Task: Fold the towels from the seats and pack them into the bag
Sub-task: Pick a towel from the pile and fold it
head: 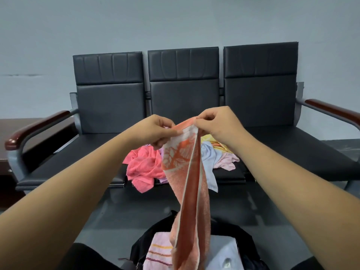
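While the orange terry towel with a pale leaf pattern (pixel 190 191) is held up in front of the black padded three-seat bench (pixel 185 98), its long axis is hung straight down from the hands, and its lower part is seen in front of the open black fabric bag (pixel 139 246) at the bottom of the view. The top edge is pinched at one corner by the left hand (pixel 158 131), fingers curled on the cloth, and at the other by the right hand (pixel 218 124), thumb and fingertips closed on the hem. The two hands are set close together and about level. The strip appears already narrowed lengthwise, so the coming fold is judged to run along the hanging length, with the free lower end, well below both hands, brought up to the pinched edge. A folded pink striped towel (pixel 157 250) and a folded pale blue towel (pixel 224 248) are lodged in the bag, and a loose heap of coloured towels (pixel 144 166) is spread on the middle seat.
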Demonstrator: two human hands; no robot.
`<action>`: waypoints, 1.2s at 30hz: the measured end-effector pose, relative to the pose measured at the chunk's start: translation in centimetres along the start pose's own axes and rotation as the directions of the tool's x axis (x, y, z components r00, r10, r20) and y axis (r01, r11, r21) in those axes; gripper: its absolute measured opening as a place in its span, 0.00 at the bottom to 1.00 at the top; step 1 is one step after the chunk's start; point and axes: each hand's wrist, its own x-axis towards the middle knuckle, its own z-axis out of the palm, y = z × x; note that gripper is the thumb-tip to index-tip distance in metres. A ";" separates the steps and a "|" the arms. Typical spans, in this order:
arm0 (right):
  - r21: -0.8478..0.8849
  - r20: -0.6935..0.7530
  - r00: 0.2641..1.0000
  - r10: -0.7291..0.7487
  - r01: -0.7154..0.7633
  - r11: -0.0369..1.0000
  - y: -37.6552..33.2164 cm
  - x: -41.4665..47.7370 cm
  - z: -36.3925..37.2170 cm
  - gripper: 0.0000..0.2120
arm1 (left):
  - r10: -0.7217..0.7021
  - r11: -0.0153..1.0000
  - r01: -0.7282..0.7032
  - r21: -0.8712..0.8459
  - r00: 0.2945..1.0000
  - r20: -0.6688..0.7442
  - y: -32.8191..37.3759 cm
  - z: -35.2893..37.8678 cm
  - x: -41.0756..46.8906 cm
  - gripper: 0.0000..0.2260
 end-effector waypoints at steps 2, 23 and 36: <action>0.011 -0.073 0.996 0.042 -0.041 0.999 0.3 0.3 -0.9 0.05 | -0.074 0.997 0.071 0.031 0.991 0.111 -1.1 -0.7 0.0 0.10; 0.566 -0.149 0.985 0.089 0.011 0.824 -5.7 7.4 -7.6 0.07 | 0.254 0.944 -0.137 0.299 0.882 -0.397 11.7 -9.8 1.5 0.05; 0.416 0.087 0.992 0.091 -0.119 0.901 -5.6 5.5 -6.2 0.10 | 0.142 0.974 -0.210 -0.083 0.856 -0.497 7.5 -8.3 0.7 0.08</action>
